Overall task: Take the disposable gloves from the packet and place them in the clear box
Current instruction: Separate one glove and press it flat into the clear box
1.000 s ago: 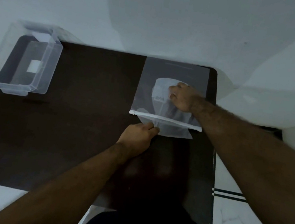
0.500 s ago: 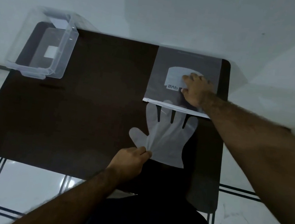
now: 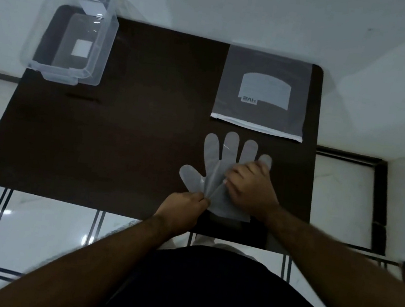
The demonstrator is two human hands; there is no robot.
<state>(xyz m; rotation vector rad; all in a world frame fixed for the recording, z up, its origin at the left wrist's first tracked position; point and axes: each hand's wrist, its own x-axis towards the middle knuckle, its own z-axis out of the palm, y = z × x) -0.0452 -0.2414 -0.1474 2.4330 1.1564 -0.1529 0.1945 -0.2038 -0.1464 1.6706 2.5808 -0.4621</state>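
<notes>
Thin translucent disposable gloves (image 3: pixel 217 163) lie flat on the dark table, fingers pointing away from me, fully outside the packet. My left hand (image 3: pixel 183 209) pinches the gloves' cuff edge at its near left side. My right hand (image 3: pixel 250 187) rests on the gloves' palm area, fingertips bent onto the plastic. The zip packet (image 3: pixel 266 68), frosted with a pale label, lies flat just beyond the gloves at the table's far right. The clear box (image 3: pixel 100 61) stands open at the far left corner, with only a white sticker showing at its bottom.
The dark table (image 3: pixel 121 129) has rounded corners and stands against a white wall. White floor tiles with dark lines show at the near edge and to the right. My dark-clothed body is close to the table's near edge.
The gloves have been drawn fully out of the packet toward me. My right hand left the packet and came down onto the gloves. My left hand kept its pinch.
</notes>
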